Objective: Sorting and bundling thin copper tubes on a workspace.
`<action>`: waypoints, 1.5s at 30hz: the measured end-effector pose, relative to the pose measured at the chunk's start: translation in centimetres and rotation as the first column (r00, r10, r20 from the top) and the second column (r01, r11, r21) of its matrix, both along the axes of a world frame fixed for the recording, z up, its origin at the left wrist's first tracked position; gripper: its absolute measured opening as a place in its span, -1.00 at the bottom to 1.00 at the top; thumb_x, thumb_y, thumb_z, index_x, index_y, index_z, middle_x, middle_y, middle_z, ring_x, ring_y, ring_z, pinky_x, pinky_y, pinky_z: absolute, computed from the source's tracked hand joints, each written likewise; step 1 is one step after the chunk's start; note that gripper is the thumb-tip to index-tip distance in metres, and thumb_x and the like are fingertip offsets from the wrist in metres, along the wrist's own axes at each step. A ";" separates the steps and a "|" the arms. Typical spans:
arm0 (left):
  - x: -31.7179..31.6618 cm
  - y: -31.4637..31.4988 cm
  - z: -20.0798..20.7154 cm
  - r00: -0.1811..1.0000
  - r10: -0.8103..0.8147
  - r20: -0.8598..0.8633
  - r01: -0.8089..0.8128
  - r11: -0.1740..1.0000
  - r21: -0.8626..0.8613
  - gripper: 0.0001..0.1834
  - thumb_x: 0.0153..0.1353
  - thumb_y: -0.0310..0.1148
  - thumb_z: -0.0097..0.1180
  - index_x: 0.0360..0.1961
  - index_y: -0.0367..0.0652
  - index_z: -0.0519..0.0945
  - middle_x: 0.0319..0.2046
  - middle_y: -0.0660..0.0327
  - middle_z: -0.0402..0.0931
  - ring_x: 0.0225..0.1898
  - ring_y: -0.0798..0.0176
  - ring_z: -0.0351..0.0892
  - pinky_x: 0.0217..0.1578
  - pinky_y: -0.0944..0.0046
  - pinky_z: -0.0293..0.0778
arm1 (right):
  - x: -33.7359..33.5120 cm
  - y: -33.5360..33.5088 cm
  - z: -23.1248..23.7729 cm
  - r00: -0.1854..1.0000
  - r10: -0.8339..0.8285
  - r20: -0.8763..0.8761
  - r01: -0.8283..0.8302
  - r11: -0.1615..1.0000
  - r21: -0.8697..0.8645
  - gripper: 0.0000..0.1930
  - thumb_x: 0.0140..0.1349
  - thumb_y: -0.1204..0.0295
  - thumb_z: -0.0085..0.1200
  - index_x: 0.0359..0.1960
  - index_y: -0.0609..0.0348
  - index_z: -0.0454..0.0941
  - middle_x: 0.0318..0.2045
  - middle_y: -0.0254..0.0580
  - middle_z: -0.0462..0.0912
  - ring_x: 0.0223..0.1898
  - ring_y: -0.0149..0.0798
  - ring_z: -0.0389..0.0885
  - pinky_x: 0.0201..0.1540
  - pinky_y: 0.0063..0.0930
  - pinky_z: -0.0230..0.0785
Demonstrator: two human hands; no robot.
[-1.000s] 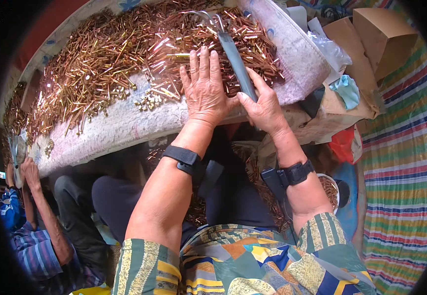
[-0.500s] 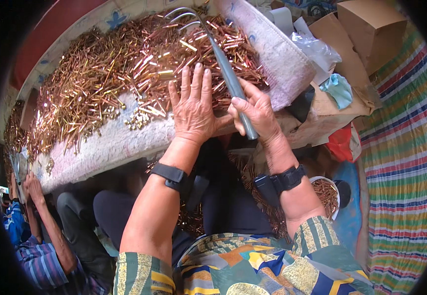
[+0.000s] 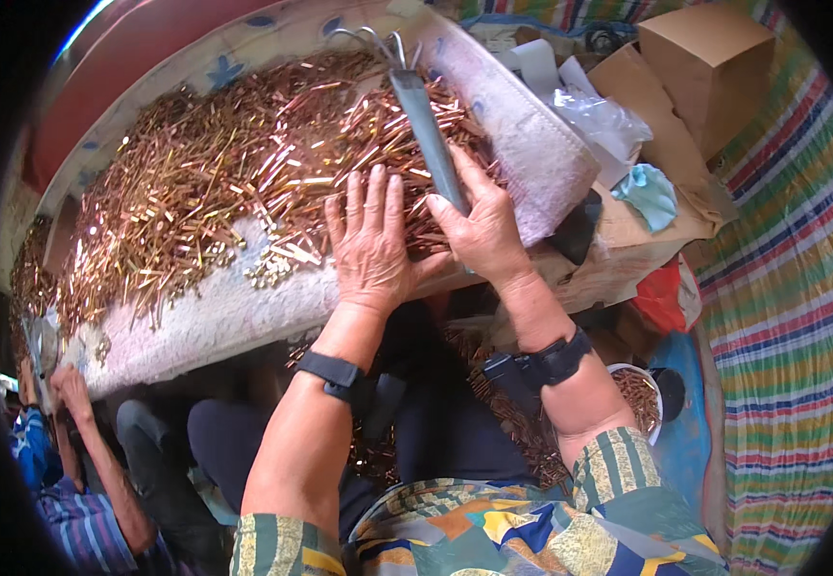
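My right hand (image 3: 485, 228) is wrapped round the grey handle of a small hand rake (image 3: 426, 134). Its curved metal tines point away from me, over the far right part of a heap of thin copper-coloured metal pins (image 3: 215, 163). Fingers stretched and slightly spread, my left hand (image 3: 372, 245) lies palm down at the heap's near edge, its thumb close to my right hand. Between the left hand and the near rim sit a few short brass-coloured pieces (image 3: 277, 267). The heap rests on a pale, fabric-covered surface (image 3: 186, 331) with a raised right side.
Cardboard boxes (image 3: 709, 58), clear plastic and a light-blue crumpled cloth (image 3: 649, 195) lie to the right. A white bucket (image 3: 656, 408) of pins stands low by my right forearm. At the far left another person's hand (image 3: 72, 392) works at the same surface.
My right hand and the rake have shifted; the handle stands steeper and its lower end has gone behind the hand. The left hand has slid slightly nearer to me.
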State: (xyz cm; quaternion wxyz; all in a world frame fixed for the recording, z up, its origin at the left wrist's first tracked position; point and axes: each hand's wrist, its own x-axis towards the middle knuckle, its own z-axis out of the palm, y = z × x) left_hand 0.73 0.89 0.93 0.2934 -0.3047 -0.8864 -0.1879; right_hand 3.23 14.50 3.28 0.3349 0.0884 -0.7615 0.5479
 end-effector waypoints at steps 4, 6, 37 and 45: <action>0.3 -0.7 0.3 1.000 0.011 0.009 -0.011 0.998 -0.057 0.10 -0.31 0.30 0.13 0.17 -0.27 0.15 0.21 0.03 0.07 0.26 -0.04 -0.06 0.22 -0.05 -0.24 | 0.3 3.6 3.3 0.978 -0.185 -0.093 0.200 0.957 0.208 -0.48 -0.04 0.45 0.11 0.02 0.32 0.34 -0.32 0.15 0.56 -0.27 -0.17 0.59 -0.24 -0.41 0.41; 0.5 -0.9 0.3 1.000 0.021 0.013 -0.020 0.997 -0.071 0.11 -0.32 0.29 0.14 0.17 -0.27 0.14 0.21 0.03 0.06 0.27 -0.03 -0.08 0.22 -0.04 -0.25 | 0.0 7.4 5.3 0.944 -0.305 -0.126 0.327 0.919 0.219 -0.48 -0.05 0.42 0.12 0.03 0.27 0.36 -0.32 0.08 0.58 -0.30 -0.24 0.59 -0.25 -0.43 0.40; -0.7 0.2 -1.0 0.992 -0.007 -0.126 0.000 0.998 -0.061 0.02 -0.26 0.38 0.03 0.19 -0.03 0.18 0.22 0.08 0.04 0.26 0.00 -0.06 0.17 -0.08 -0.15 | 5.9 2.5 -3.8 0.988 -0.155 0.006 0.126 0.824 0.553 -0.78 -0.08 0.45 0.11 -0.35 0.16 0.42 -0.58 -0.12 0.54 -0.52 -0.03 0.55 -0.46 -0.29 0.42; -2.2 0.9 1.1 0.991 0.027 -0.133 -0.053 0.978 -0.201 -0.11 -0.24 0.11 0.20 0.17 0.03 0.23 0.22 0.04 0.03 0.23 -0.11 -0.05 0.17 -0.15 -0.14 | 0.4 3.3 -2.1 0.954 -0.263 0.143 0.047 0.605 0.795 -0.85 0.00 0.39 0.02 -0.41 0.09 0.35 -0.57 -0.03 0.52 -0.45 0.08 0.52 -0.42 -0.11 0.37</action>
